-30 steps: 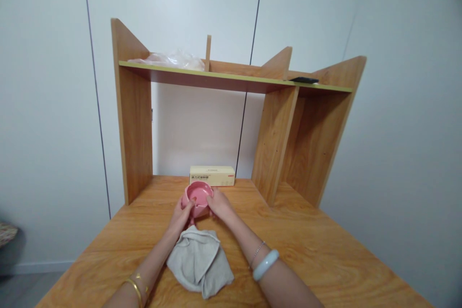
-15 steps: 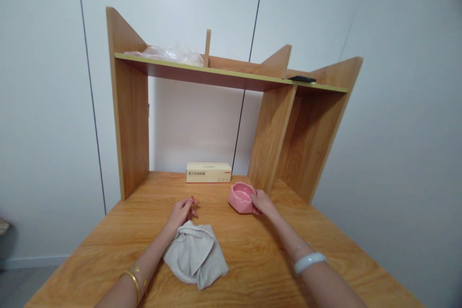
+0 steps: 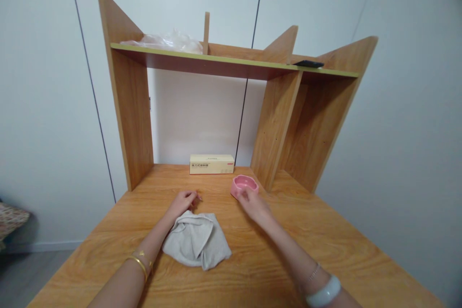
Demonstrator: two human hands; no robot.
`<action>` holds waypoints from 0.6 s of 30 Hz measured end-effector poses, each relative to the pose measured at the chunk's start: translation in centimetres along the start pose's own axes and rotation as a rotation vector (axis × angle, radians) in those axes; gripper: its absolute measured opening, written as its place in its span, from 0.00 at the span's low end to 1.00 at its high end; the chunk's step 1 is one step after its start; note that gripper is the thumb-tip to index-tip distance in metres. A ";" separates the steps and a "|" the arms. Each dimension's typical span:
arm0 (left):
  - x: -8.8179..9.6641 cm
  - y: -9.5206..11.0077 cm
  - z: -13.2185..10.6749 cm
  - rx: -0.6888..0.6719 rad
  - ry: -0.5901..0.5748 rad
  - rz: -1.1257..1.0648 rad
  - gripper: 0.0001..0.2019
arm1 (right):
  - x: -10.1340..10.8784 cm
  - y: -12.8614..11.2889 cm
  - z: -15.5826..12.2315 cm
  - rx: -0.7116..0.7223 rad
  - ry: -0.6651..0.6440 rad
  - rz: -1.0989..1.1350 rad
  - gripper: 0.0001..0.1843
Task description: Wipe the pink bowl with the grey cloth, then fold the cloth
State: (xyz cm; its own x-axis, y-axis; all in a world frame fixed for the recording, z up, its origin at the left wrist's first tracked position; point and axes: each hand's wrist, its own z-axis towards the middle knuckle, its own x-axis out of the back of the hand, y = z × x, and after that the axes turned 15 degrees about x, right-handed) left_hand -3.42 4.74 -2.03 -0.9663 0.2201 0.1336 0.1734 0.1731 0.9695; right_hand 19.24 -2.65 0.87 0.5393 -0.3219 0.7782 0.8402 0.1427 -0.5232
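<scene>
Free gap between cloth (image 3: 198, 241) and bowl (image 3: 243, 183), box (image 3: 211, 164) behind

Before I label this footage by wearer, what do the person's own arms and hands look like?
The left hand and right hand are ungloved, and no sleeves show. On the left arm: a gold-coloured bangle and a gold-coloured bracelet with a small ornament. On the right arm: a thin silvery chain and a thick pale bangle.
</scene>
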 end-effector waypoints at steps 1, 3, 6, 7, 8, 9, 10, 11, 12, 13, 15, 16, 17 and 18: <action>0.1 0.0 0.0 0.004 -0.009 0.009 0.11 | -0.8 -0.7 -0.8 0.029 -0.080 0.024 0.15; 0.3 -0.1 -0.1 0.008 -0.024 0.024 0.12 | -2.3 -2.0 -2.3 0.066 -0.264 0.102 0.15; 0.5 -0.1 -0.3 -0.002 -0.052 0.041 0.13 | -3.4 -3.2 -3.5 0.045 -0.385 0.249 0.07; 0.5 -0.1 -0.4 -0.009 -0.064 0.045 0.14 | -3.4 -3.3 -3.6 0.017 -0.370 0.283 0.05; 0.5 0.0 -0.5 -0.019 -0.077 0.049 0.14 | -3.2 -3.3 -3.7 -0.012 -0.339 0.304 0.03; 0.5 0.1 -0.7 -0.032 -0.091 0.052 0.14 | -2.8 -3.1 -3.6 -0.033 -0.302 0.318 0.02; 0.5 0.2 -0.9 -0.047 -0.107 0.055 0.14 | -2.3 -2.7 -3.6 -0.046 -0.266 0.322 0.02; 0.5 0.3 -1.1 -0.064 -0.123 0.058 0.13 | -1.8 -2.2 -3.5 -0.054 -0.236 0.317 0.02; 0.4 0.5 -1.3 -0.083 -0.142 0.061 0.13 | -1.3 -1.6 -3.5 -0.058 -0.213 0.304 0.02; 0.3 0.6 -1.5 -0.102 -0.162 0.066 0.12 | -0.7 -1.0 -3.6 -0.060 -0.198 0.284 0.02; -0.2 0.8 -1.9 -0.136 -0.199 0.072 0.09 | 0.3 0.5 -3.8 -0.062 -0.190 0.230 0.03; -0.4 0.9 -2.2 -0.152 -0.217 0.077 0.08 | 0.8 1.1 -4.0 -0.065 -0.192 0.193 0.03; -0.8 0.9 -2.4 -0.166 -0.238 0.086 0.07 | 1.2 1.7 -4.3 -0.065 -0.183 0.148 0.02; -1.1 1.0 -2.6 -0.176 -0.267 0.101 0.08 | 1.5 2.1 -4.5 -0.061 -0.158 0.092 0.01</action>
State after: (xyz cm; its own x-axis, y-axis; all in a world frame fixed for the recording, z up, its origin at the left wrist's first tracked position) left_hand -2.70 2.14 -0.71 -0.8582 0.4751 0.1946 0.2074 -0.0258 0.9779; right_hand 21.58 -7.08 -0.66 0.6199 -0.1588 0.7684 0.7845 0.1059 -0.6110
